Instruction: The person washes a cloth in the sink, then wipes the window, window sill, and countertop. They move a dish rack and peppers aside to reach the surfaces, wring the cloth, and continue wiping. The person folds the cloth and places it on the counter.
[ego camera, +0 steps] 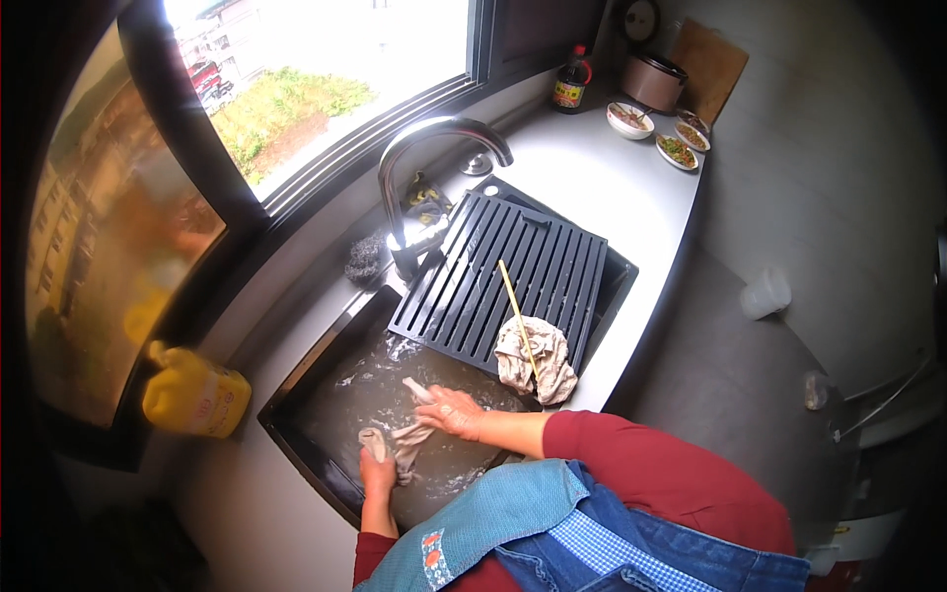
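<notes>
My left hand (378,468) grips one end of a wet, light-coloured cloth (411,438) over the cloudy water in the dark sink (325,485). Closed around another part of the same cloth, my right hand (453,411) is further up and to the right, near the middle of the basin. Part of the cloth hangs between the hands and touches the water. A black slatted drain rack (473,274) lies over the sink's far part. On its near corner rests a crumpled pale cloth (544,355), with a yellow stick (512,296) lying across it.
A chrome faucet (444,127) arches behind the rack, beside a steel wool scourer (363,259). A yellow jug (198,394) stands left of the sink. Along the counter at the far right are a sauce bottle (570,83), food bowls (630,122), a pot (654,83) and a cutting board (706,66).
</notes>
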